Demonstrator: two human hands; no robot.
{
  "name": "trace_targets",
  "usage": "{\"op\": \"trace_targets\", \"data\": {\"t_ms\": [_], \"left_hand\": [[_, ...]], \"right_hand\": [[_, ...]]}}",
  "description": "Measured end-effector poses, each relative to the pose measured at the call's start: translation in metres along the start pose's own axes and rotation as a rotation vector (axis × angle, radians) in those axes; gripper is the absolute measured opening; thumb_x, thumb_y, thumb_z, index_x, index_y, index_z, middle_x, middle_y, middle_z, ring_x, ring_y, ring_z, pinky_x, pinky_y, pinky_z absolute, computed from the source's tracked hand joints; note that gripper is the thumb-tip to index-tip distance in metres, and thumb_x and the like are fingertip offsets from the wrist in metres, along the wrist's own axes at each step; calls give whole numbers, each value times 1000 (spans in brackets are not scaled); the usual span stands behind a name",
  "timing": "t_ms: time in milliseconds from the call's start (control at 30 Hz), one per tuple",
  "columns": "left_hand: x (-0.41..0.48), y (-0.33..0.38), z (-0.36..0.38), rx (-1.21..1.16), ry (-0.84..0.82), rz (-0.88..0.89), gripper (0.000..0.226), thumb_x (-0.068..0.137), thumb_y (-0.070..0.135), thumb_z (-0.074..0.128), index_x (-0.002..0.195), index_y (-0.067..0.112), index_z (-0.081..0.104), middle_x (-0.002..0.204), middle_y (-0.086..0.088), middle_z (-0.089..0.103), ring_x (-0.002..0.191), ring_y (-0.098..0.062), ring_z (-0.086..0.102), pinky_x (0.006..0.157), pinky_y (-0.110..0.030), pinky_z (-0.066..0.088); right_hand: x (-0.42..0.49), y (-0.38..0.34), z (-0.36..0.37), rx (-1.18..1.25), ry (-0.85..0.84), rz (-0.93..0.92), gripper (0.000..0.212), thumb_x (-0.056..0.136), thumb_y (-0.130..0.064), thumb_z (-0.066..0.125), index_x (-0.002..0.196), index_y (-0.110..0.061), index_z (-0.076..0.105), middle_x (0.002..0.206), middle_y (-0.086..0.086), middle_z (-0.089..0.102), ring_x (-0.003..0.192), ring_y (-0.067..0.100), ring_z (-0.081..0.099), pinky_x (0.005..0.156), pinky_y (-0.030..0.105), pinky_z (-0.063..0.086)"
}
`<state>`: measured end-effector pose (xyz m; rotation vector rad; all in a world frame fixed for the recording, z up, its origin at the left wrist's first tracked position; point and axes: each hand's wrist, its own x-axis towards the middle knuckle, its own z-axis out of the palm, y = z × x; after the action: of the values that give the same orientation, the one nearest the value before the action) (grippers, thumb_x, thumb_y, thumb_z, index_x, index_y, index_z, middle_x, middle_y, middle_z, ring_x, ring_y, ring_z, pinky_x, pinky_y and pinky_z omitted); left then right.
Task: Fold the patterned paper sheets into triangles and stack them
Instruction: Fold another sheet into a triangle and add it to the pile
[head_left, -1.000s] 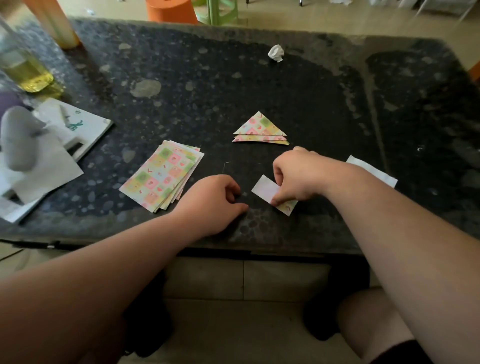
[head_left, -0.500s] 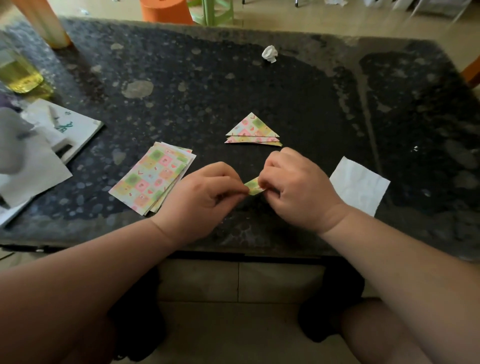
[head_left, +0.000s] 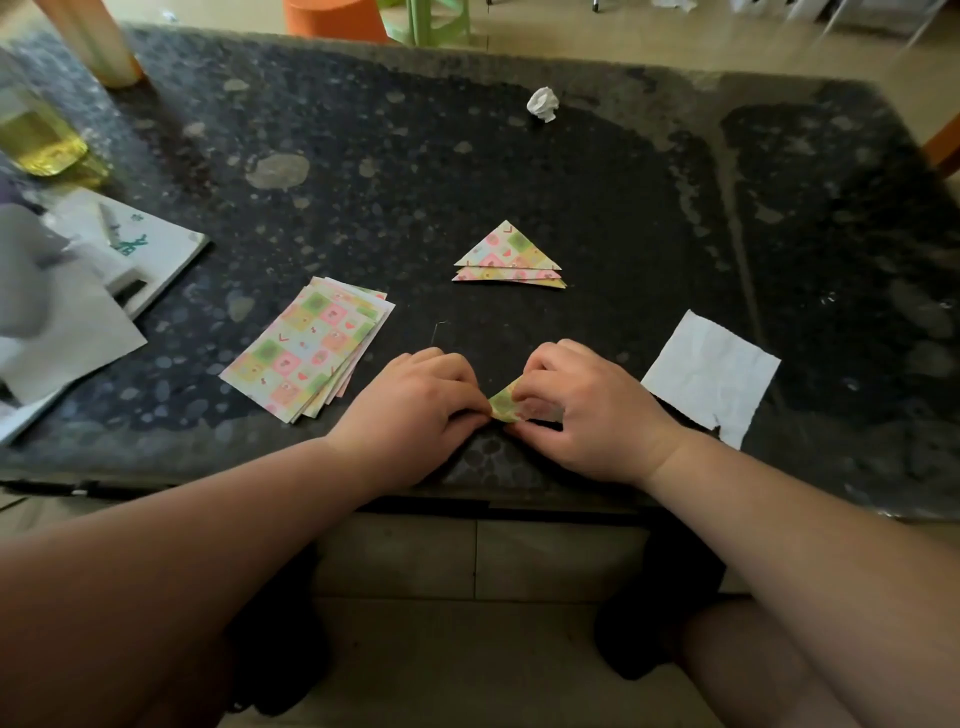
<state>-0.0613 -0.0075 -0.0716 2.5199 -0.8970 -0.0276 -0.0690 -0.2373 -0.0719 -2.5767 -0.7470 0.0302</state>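
Pastel patterned sheet (head_left: 506, 404), partly folded, sits near the worktop's (head_left: 571, 208) near edge, pinched between the curled left hand (head_left: 415, 410) and right hand (head_left: 582, 410). Folded triangles (head_left: 509, 257) lie stacked beyond; unfolded sheets (head_left: 309, 356) lie left.

Dark speckled stone table (head_left: 519, 171) on beige tiled floor (head_left: 597, 36).

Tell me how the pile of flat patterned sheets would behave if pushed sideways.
The pile of patterned sheets lies fanned, so it would probably shear apart rather than slide whole. Thin paper lying flat on the table: likely light, floppy when lifted.
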Motion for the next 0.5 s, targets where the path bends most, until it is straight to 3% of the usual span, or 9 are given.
{"op": "trace_targets", "data": {"t_ms": [100,233,500], "left_hand": [[0,-2,1,-15,-10,-31,29,92,44,55,94,27,79,95,9,62,88,-18,58,80,-49,51],[6,0,1,-120,-45,-154,8,92,39,72,93,31,76,97,14,56,95,-11,50,95,-41,44],[16,9,-6,-101,-176,-303,12,97,44,62,86,44,57,103,19,47,106,-9,41,103,-37,33]], "right_hand": [[-3,1,-5,69,-53,40,20,87,-42,78,99,-26,76,97,-6,57,94,16,53,76,44,54],[0,-2,-4,113,-97,120,15,89,-41,77,91,-26,77,89,-11,56,91,13,52,82,42,51],[12,-8,-11,149,-213,289,11,94,-37,70,84,-32,68,92,-14,62,96,9,56,90,37,52]]}}
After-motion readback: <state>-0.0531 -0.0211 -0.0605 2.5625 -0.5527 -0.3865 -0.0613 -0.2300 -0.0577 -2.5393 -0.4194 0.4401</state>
